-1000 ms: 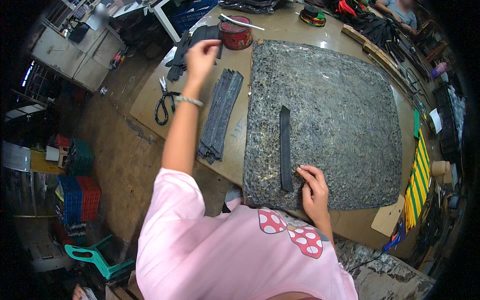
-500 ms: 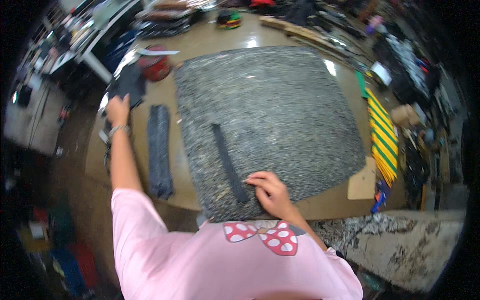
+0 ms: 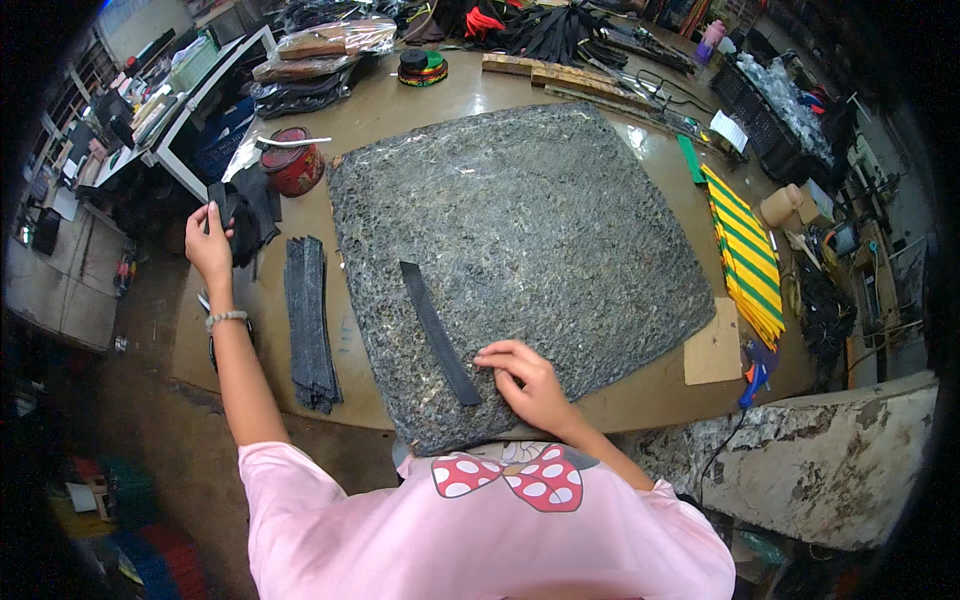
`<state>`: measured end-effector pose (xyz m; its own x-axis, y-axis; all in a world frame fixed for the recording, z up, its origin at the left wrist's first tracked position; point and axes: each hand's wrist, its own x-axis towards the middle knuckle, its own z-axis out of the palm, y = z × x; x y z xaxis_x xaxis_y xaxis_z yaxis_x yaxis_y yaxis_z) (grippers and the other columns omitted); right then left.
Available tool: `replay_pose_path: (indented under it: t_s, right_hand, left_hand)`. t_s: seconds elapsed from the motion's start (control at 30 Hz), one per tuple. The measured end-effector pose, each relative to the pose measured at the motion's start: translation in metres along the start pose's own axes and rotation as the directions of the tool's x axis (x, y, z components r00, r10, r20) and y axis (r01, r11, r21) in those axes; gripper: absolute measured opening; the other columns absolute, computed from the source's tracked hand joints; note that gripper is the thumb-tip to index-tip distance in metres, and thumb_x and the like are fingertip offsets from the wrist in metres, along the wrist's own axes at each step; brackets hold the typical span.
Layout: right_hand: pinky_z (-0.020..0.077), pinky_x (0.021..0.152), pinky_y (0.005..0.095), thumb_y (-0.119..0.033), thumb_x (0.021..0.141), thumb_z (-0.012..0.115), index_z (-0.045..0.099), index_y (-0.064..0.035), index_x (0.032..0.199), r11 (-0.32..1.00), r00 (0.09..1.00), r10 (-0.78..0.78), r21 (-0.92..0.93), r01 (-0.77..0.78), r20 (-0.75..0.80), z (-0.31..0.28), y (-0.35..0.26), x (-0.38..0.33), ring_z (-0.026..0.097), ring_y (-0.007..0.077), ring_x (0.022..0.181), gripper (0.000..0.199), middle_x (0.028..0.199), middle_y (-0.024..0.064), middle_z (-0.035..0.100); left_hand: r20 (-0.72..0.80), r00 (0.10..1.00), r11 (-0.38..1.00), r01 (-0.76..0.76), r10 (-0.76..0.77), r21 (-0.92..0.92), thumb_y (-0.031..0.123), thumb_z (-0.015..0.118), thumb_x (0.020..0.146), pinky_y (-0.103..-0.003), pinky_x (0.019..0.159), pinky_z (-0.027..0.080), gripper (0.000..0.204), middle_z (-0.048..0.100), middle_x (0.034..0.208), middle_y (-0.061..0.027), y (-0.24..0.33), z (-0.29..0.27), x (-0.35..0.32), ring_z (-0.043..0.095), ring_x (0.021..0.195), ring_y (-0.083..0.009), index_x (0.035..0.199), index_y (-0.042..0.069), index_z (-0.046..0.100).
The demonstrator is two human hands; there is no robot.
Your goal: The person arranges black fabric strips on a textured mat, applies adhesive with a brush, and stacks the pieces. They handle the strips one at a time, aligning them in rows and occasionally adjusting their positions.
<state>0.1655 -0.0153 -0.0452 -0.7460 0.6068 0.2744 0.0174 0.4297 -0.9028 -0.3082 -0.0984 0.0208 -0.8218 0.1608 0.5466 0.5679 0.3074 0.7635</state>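
At the far left of the table, my left hand [image 3: 210, 245] is closed in a pinch on a black fabric strip [image 3: 221, 203], beside a pile of black fabric pieces [image 3: 258, 212]. On the rough grey mat [image 3: 530, 230] lies a single long black strip [image 3: 438, 335], slightly curved. My right hand [image 3: 527, 382] rests over the near part of the mat, just right of that strip and apart from it. Its fingers are curled with the tips pressed together; whatever they may hold is too small to make out. A stack of dark grey strips [image 3: 311, 325] lies between my left forearm and the mat.
Behind the pile stands a red tin [image 3: 293, 165] with a pale stick across it. Yellow-and-green striped strips [image 3: 745, 260], a tan card [image 3: 713, 345] and a blue glue gun [image 3: 755, 380] lie right. Wooden bars [image 3: 565, 80] and plastic-wrapped bundles [image 3: 325, 55] occupy the back.
My left hand has drawn slightly back from the black pile, with a black strip now showing in its fingers. The view has shifted; my right hand stays beside the strip on the mat.
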Motion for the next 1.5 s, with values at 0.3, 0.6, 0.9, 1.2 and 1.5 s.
replay_pose_path:
  t_s: [0.3,0.6,0.9,1.2,1.5]
  right_hand:
    - [0.0444,0.098,0.0397,-0.027,0.097,0.049,0.029,-0.0055,0.141,0.244,0.976,0.217,0.968,-0.064,0.010,-0.025,-0.025,0.027,0.053,0.0290,0.116,0.053,0.130,0.0199,0.048]
    - [0.0355,0.051,0.0217,-0.023,0.098,0.048,0.047,-0.0090,0.124,0.446,0.811,0.492,0.892,0.077,-0.316,-0.109,0.007,0.019,0.039,0.0051,0.056,0.029,0.072,-0.0027,0.042]
    - [0.0246,0.039,0.0176,-0.033,0.100,0.042,0.050,-0.0031,0.114,0.612,0.882,0.470,0.718,-0.331,0.006,-0.118,-0.015,0.036,0.029,0.0013,0.045,0.034,0.065,-0.0038,0.038]
    - [0.0257,0.037,0.0170,-0.036,0.096,0.050,0.053,-0.0037,0.110,0.520,0.789,0.577,0.652,-0.552,0.208,-0.092,-0.012,0.021,0.035,0.0024,0.042,0.035,0.066,-0.0010,0.048]
    - [0.0381,0.098,0.0434,-0.040,0.089,0.059,0.056,0.0077,0.119,0.342,0.821,0.145,-0.751,-0.565,-0.552,-0.154,0.000,0.027,0.053,0.0403,0.109,0.056,0.118,0.0269,0.057]
  left_hand:
    - [0.455,0.393,0.590,-0.656,0.799,-0.471,-0.002,0.060,0.072,-0.035,0.070,0.055,0.024,0.068,0.092,-0.0107,0.203,0.009,-0.221,0.067,0.082,-0.0256,0.094,0.004,0.065]
    - [0.582,0.257,0.634,-0.385,0.772,-0.671,0.018,0.067,0.081,-0.038,0.087,0.046,0.025,0.063,0.112,-0.0080,0.210,0.022,-0.313,0.057,0.108,-0.0270,0.104,0.010,0.065]
    - [0.772,0.508,0.833,0.172,0.383,-0.526,0.010,0.064,0.085,-0.029,0.077,0.050,0.021,0.067,0.099,-0.0108,0.208,0.032,-0.263,0.063,0.091,-0.0188,0.104,0.000,0.064]
    - [0.873,0.441,0.678,0.578,0.209,-0.454,0.015,0.068,0.086,-0.021,0.065,0.048,0.022,0.065,0.082,-0.0023,0.212,0.073,-0.255,0.060,0.072,-0.0075,0.099,-0.002,0.063]
    - [0.858,0.510,0.623,0.651,0.064,-0.434,0.017,0.066,0.087,-0.018,0.055,0.045,0.021,0.067,0.081,-0.0038,0.189,0.039,-0.227,0.061,0.066,-0.0059,0.098,-0.001,0.061]
